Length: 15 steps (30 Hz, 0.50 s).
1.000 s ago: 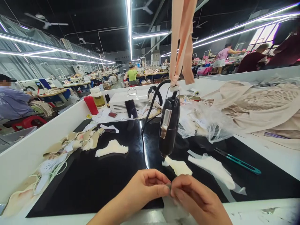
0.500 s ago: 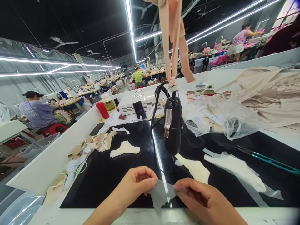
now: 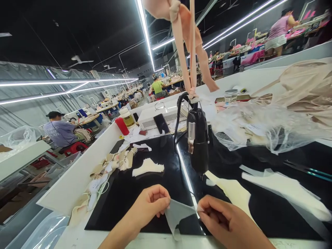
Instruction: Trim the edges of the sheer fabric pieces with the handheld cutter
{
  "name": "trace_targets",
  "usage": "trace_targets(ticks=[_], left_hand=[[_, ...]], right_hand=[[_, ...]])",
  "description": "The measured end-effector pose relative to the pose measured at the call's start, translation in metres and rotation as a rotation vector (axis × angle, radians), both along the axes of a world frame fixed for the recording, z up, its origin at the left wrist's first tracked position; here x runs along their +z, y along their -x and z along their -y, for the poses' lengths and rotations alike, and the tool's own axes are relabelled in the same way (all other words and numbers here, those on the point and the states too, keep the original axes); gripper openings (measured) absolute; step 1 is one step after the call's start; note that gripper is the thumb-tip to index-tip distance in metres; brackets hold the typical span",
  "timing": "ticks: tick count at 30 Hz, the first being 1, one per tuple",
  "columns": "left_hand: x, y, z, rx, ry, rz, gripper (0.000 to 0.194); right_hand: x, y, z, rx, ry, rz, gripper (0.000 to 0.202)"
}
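Observation:
Between my two hands a thin translucent sheet piece [image 3: 178,215] is stretched over the front of the black board [image 3: 116,211]. My left hand [image 3: 151,204] pinches its left corner between thumb and fingers. The opposite corner is in a pinch of my right hand [image 3: 220,214]. Past the hands hangs a black handheld tool [image 3: 198,141], tied up by beige fabric strips [image 3: 190,52]. Cream cut pieces lie on the board: one [image 3: 148,167] to the left, another [image 3: 233,188] just beyond my right hand, and a white one [image 3: 285,192] with translucent backing farther right.
Crumpled clear plastic [image 3: 259,128] and beige fabric [image 3: 306,83] fill the right side. Tweezers with teal handles [image 3: 316,173] lie at the right. A white vented box [image 3: 163,116], phone [image 3: 161,123] and red container [image 3: 121,126] stand behind. Beige scraps [image 3: 116,164] line the left wall.
My right hand has drawn slightly away from my left, and the translucent piece between them now looks tauter and more spread. The whole view has shifted, with the scene sliding right.

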<state>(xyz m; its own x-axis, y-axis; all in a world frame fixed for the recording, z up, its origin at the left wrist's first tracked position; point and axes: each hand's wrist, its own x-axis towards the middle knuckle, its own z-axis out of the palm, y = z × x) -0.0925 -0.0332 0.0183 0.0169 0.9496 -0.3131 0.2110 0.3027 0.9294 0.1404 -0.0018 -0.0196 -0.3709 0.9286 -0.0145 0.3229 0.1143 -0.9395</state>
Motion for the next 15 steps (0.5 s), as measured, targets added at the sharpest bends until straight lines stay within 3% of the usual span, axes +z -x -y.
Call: trace_targets(ticks=[7, 15], left_hand=[[-0.0023, 0.0056, -0.0041, 0.031, 0.003, -0.072, 0.035], [0.0053, 0.0088, -0.0052, 0.014, -0.008, -0.171, 0.029]], right_hand=[[-0.0015, 0.0084, 0.0053, -0.006, -0.076, -0.082, 0.020], [-0.0037, 0.0090, 0.0055, 0.094, -0.090, -0.058, 0.024]])
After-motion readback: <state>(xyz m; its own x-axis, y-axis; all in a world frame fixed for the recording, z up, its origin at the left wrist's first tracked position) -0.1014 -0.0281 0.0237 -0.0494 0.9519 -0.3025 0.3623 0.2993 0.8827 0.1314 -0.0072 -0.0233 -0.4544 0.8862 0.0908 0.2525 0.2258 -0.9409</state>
